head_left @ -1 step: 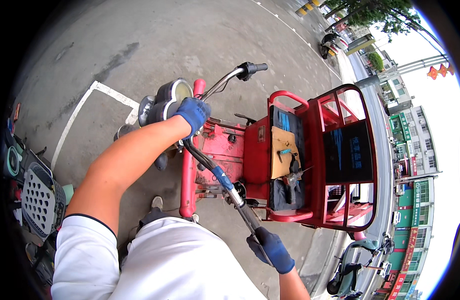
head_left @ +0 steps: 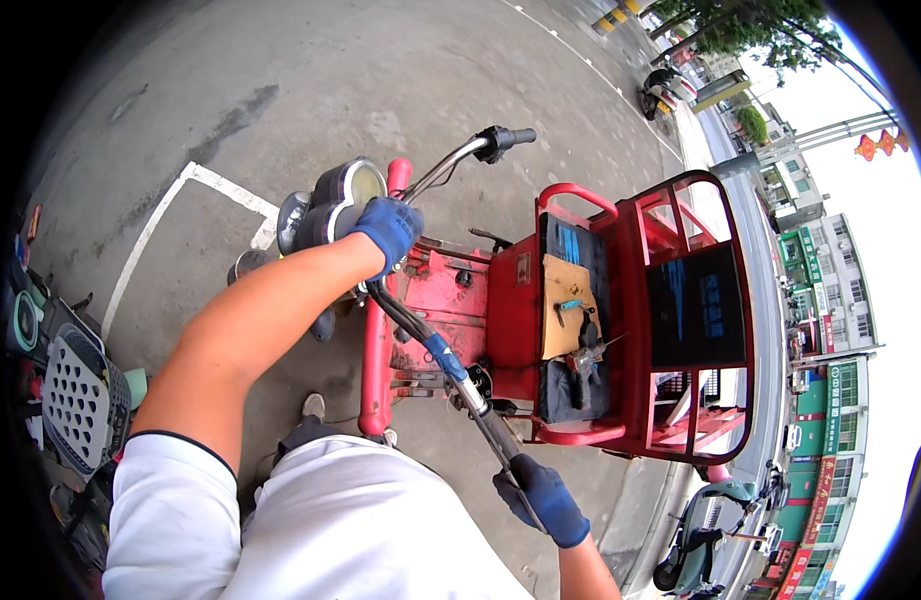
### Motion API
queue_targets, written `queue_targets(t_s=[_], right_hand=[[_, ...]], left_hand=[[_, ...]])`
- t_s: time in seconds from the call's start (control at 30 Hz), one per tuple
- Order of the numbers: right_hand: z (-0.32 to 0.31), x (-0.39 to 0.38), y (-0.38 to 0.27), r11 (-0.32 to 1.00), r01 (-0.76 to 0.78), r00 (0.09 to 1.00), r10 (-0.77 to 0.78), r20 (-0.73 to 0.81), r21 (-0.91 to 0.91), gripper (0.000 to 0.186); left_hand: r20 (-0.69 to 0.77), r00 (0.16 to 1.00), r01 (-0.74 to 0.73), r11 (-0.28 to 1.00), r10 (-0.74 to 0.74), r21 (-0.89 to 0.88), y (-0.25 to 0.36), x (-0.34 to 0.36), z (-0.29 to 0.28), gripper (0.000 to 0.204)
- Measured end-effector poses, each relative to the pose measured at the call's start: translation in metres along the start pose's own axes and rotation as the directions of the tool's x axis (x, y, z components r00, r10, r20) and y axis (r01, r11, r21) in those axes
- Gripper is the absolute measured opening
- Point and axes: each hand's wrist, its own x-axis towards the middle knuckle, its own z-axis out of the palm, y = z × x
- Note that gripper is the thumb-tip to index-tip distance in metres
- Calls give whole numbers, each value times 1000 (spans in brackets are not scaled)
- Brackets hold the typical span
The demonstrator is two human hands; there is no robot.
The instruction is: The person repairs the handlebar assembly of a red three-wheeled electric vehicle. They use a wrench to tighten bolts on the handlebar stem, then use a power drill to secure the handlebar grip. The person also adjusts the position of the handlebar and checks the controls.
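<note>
Ctr frame: handlebar (head_left: 409, 319) of red trike (head_left: 513, 310), end slanting lower right. There, R hand (head_left: 543, 498) is wrapped round thin rod (head_left: 504, 463); L hand (head_left: 389, 232) over handlebar's middle, grip hidden, can't tell. Rod could slip if pushed off-line.

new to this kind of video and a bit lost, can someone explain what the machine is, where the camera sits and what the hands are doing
There is no robot here: a person wearing blue gloves stands at a red vehicle with a handlebar. The camera is worn on their head, looking down; its wide lens bends straight edges. The left hand is at the handlebar's middle, its fingertips hard to see. The right hand grips what looks like a thin rod near the bar's closer end. On the dark seat lie brown cardboard, a blue tool and what looks like a drill.
</note>
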Motion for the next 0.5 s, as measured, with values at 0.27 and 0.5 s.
queue_targets(t_s=[0.27, 0.5], right_hand=[[-13, 20, -4, 1000, -14, 994, 11, 113, 23, 16], [-5, 24, -3, 999, -44, 993, 47, 108, -30, 17]], left_hand=[[-257, 950, 121, 967, -178, -223, 11, -25, 0, 12], [258, 960, 269, -96, 112, -958, 62, -162, -1, 22]])
